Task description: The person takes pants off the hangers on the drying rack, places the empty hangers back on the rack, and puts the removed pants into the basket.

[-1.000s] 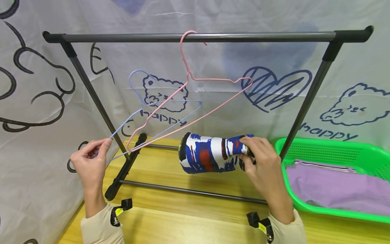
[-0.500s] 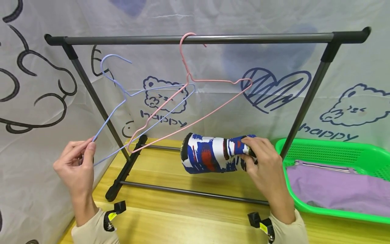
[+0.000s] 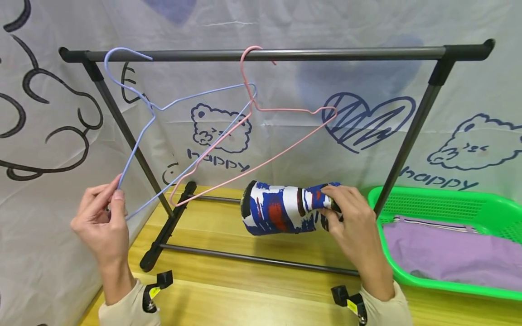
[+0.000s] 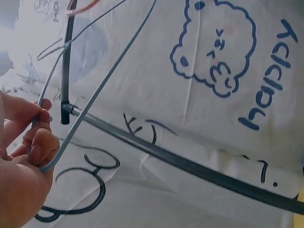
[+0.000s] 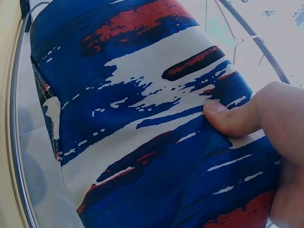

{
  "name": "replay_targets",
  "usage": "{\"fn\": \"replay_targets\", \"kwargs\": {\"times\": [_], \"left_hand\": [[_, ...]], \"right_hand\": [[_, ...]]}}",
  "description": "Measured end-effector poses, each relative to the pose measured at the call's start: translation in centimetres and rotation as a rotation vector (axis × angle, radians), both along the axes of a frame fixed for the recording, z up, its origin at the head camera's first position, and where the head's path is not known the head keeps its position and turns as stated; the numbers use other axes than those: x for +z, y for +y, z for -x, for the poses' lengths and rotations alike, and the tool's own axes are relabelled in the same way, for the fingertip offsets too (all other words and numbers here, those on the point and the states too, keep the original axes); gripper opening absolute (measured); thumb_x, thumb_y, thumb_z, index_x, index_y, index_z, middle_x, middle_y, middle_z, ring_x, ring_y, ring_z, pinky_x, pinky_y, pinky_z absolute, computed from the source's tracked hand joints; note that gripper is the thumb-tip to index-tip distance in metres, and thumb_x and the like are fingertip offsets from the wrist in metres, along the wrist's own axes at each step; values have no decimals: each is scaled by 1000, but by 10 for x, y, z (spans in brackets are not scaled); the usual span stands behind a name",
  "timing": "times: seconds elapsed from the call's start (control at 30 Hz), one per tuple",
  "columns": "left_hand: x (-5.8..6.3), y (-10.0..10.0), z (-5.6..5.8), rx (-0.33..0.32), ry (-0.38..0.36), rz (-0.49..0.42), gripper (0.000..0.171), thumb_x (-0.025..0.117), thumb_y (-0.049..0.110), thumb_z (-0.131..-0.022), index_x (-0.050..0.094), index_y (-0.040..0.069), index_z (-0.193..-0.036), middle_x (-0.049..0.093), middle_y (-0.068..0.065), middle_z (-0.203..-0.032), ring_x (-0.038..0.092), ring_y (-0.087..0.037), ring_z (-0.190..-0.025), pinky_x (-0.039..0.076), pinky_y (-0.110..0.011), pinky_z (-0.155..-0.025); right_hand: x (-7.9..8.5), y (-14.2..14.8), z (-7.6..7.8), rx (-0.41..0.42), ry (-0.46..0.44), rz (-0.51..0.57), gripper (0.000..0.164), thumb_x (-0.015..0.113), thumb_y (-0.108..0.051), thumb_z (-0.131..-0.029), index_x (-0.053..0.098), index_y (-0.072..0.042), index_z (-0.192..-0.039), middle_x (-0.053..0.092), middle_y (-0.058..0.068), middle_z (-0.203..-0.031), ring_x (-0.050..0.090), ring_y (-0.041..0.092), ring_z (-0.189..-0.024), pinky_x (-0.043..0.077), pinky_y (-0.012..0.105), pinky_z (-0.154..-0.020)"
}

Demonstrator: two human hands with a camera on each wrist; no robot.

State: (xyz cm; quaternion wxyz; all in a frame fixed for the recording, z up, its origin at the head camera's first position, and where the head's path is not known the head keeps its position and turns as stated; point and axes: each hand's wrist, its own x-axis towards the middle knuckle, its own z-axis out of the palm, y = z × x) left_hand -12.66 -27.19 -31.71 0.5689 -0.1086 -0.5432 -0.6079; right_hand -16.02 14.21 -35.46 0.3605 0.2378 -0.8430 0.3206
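My left hand (image 3: 103, 222) pinches the lower left corner of a light blue wire hanger (image 3: 134, 147) between thumb and fingers. The hanger's hook is up at the left part of the grey rail (image 3: 346, 54), overlapping it in the head view. In the left wrist view its wire (image 4: 101, 85) runs up from the curled fingers. My right hand (image 3: 359, 231) grips one end of a folded garment (image 3: 291, 210) printed in blue, white and red, its thumb (image 5: 228, 118) on the cloth in the right wrist view. The garment's other end, edged in black, points left.
A pink wire hanger (image 3: 293, 109) hangs on the rail's middle, partly overlapping the blue one. The rack's lower bars (image 3: 261, 259) cross the wooden table (image 3: 212, 299). On the right, a green basket (image 3: 444, 287) holds a lilac garment (image 3: 452, 249). A printed curtain (image 3: 285, 22) stands behind.
The blue hanger has risen and shifted left, its hook going from below the rail up to it. My left hand has moved left with it. The right hand and garment have barely moved.
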Motion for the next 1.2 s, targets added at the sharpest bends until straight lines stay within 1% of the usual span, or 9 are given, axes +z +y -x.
{"fn": "replay_targets", "kwargs": {"times": [0.13,0.27,0.43,0.6,0.7,0.83,0.9,1.07,1.2], "left_hand": [[-1,5,4,-16,-24,37,24,54,-18,-90,68,-21,-109,61,-11,-88,53,-15,-71,45,-13,-57],[-3,6,4,-20,-93,108,34,48,-19,-91,68,-15,-118,60,-9,-94,55,-17,-83,47,-15,-63],[-1,10,2,33,-176,216,40,46,-18,-92,68,-9,-124,59,-6,-99,56,-16,-90,46,-14,-64],[9,22,-5,85,-193,284,40,46,-17,-90,69,-10,-122,60,-3,-100,58,-16,-92,42,-12,-64],[11,26,-7,138,-205,295,39,49,-15,-90,71,-8,-121,60,0,-98,56,-13,-85,39,-13,-62],[6,20,-4,229,-232,284,35,55,-8,-92,75,-1,-120,61,4,-96,48,-8,-73,33,-13,-59],[6,17,-5,253,-234,267,34,57,-7,-93,76,2,-120,63,5,-96,44,-7,-70,31,-14,-59],[18,25,-16,300,-213,251,34,58,-6,-91,75,0,-121,66,5,-98,47,-6,-74,31,-16,-64],[27,32,-23,336,-148,232,32,59,-5,-89,76,-3,-116,71,-3,-98,55,-6,-84,34,-18,-70]], "right_hand": [[0,-1,0,4,-4,-3,44,82,11,-76,72,0,-117,72,16,-117,62,34,-114,51,55,-95],[-1,-1,0,0,-1,-3,43,83,10,-75,72,0,-116,72,16,-117,62,34,-113,52,55,-94],[-1,0,0,-2,-3,-2,43,82,11,-76,72,0,-116,72,16,-117,62,34,-113,51,55,-94],[-1,1,1,0,-13,-6,42,82,11,-76,72,-1,-115,72,15,-116,62,34,-112,52,55,-94],[-2,1,1,4,-17,-10,42,82,11,-76,72,-1,-115,72,15,-116,62,34,-112,52,55,-94],[-2,1,2,9,-11,-8,42,82,11,-76,72,0,-115,72,16,-117,62,34,-112,52,55,-94],[-2,2,2,9,-8,-4,42,82,11,-76,72,0,-115,72,16,-117,62,34,-112,52,55,-94],[-2,2,2,14,-3,2,42,83,11,-75,72,0,-114,72,15,-115,63,34,-111,53,55,-92],[-2,2,2,17,-3,4,41,83,10,-76,72,0,-113,73,15,-116,63,33,-110,54,55,-91]]}}
